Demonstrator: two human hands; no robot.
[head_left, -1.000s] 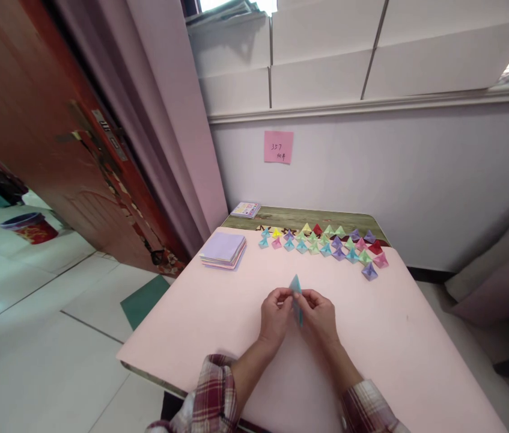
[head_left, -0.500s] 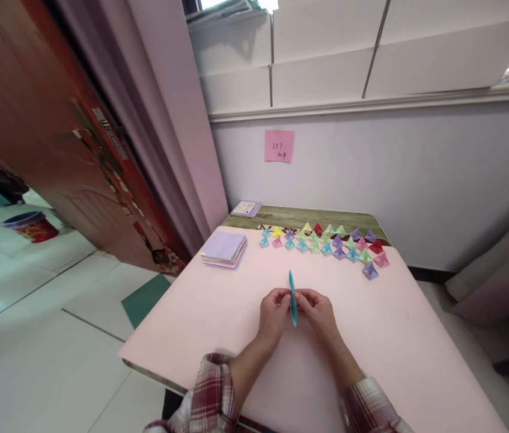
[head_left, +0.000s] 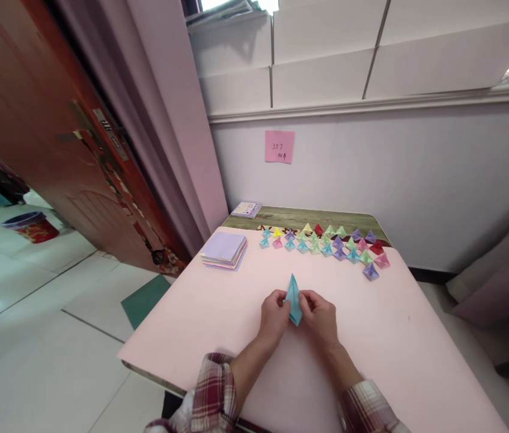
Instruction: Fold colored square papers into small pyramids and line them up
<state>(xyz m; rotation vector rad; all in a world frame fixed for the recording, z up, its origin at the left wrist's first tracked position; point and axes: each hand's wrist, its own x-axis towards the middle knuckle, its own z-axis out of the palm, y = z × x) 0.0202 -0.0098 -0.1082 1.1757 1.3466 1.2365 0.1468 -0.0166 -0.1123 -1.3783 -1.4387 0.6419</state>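
Note:
A blue folded paper (head_left: 294,304), narrow and diamond-shaped with a crease down its middle, is held upright over the pink-covered table. My left hand (head_left: 274,314) pinches its left edge between thumb and fingers. On the opposite edge, my right hand (head_left: 319,314) is closed in a similar pinch. Beyond the hands stand rows of small folded paper pieces (head_left: 339,253) in blue, green, purple, pink, red and yellow. A stack of coloured paper sheets (head_left: 224,248), lilac on top, lies to the left.
The pink cover (head_left: 200,325) leaves a strip of wood-patterned tabletop (head_left: 317,218) bare at the back. A small printed pack (head_left: 246,209) sits in the far left corner. On the wall hangs a pink note (head_left: 279,147). A red door (head_left: 78,138) and a bucket (head_left: 31,227) are to the left.
The blue paper has turned from nearly edge-on to showing a wider, flat diamond face. Both hands keep hold of it, and the right hand has shifted slightly outward.

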